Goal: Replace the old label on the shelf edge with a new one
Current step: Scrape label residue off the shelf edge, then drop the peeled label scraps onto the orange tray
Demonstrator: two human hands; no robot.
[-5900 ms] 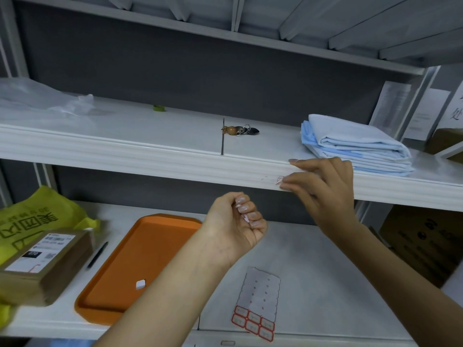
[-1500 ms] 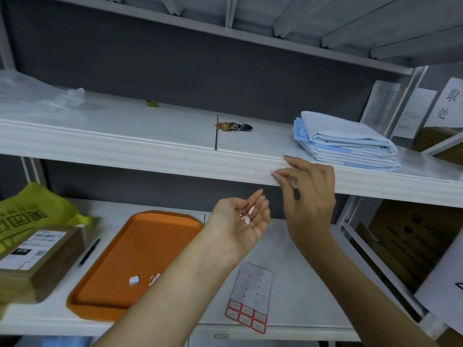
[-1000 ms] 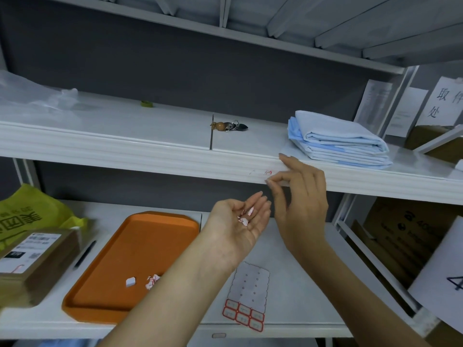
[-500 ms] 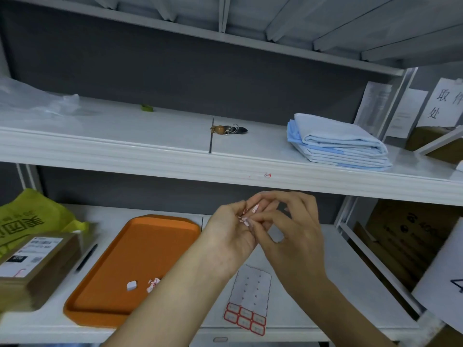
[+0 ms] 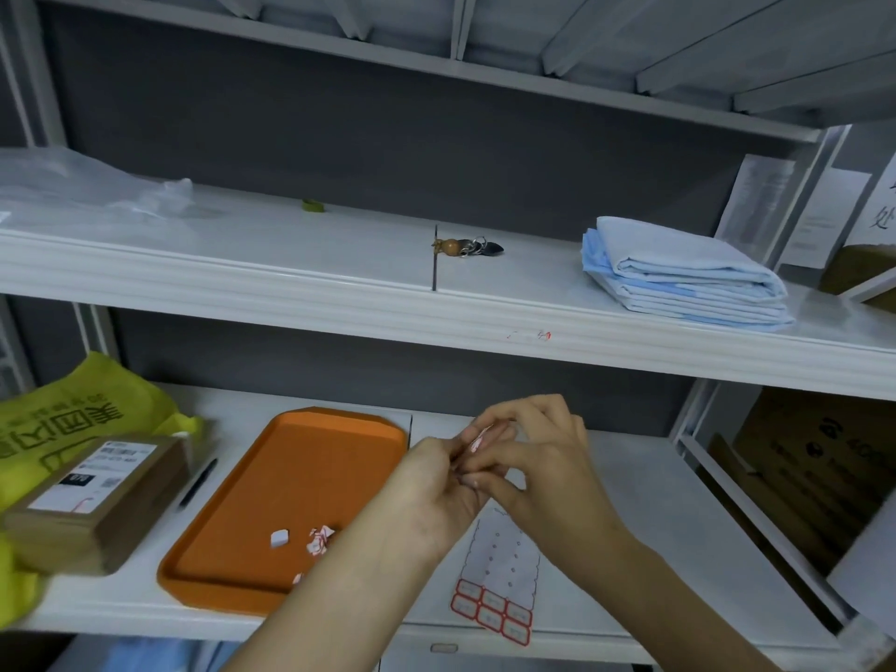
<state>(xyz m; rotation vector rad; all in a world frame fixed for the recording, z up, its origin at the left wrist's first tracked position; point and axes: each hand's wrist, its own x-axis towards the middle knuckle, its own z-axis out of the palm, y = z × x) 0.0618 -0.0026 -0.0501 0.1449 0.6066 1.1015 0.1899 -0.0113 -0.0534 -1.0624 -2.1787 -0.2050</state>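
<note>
Right hand down at label scraps

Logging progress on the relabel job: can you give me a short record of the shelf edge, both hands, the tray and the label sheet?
shelf edge: only red traces, no new label
left hand: holds label scraps
right hand: fingertips at those scraps; pinch unclear
orange tray: torn bits inside
label sheet: on lower shelf, red-bordered labels only at near end
</note>
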